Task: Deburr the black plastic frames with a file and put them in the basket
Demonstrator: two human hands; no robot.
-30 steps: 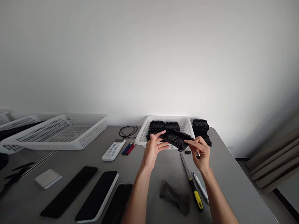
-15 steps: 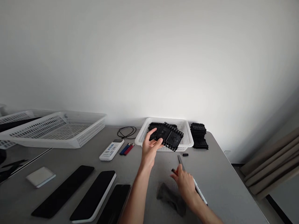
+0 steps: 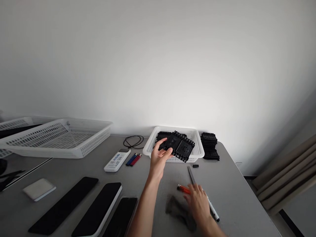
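Note:
My left hand point(image 3: 160, 157) is closed on the near left edge of a flat black plastic panel point(image 3: 179, 146) and holds it tilted over the front of a white basket point(image 3: 198, 152) with more black panels inside. My right hand point(image 3: 198, 201) lies low on the grey table point(image 3: 234, 194), fingers stretched forward and loosely apart. Its fingertips touch an orange lighter point(image 3: 183, 188). A long knife point(image 3: 191, 174) and a white marker point(image 3: 213, 211) lie just beside that hand, and a dark cloth point(image 3: 177, 208) sits under its wrist.
A stack of black panels point(image 3: 209, 145) stands right of the basket. A remote point(image 3: 117, 160), two lighters point(image 3: 133, 159) and a black cable point(image 3: 133, 141) lie left of it. Three dark phones point(image 3: 98, 207) rest at the near left. A large white basket point(image 3: 61, 137) is at the far left.
My right hand let go of the panel, dropped to the table and now rests at the orange lighter. My left hand alone keeps the panel, turned flatter over the basket.

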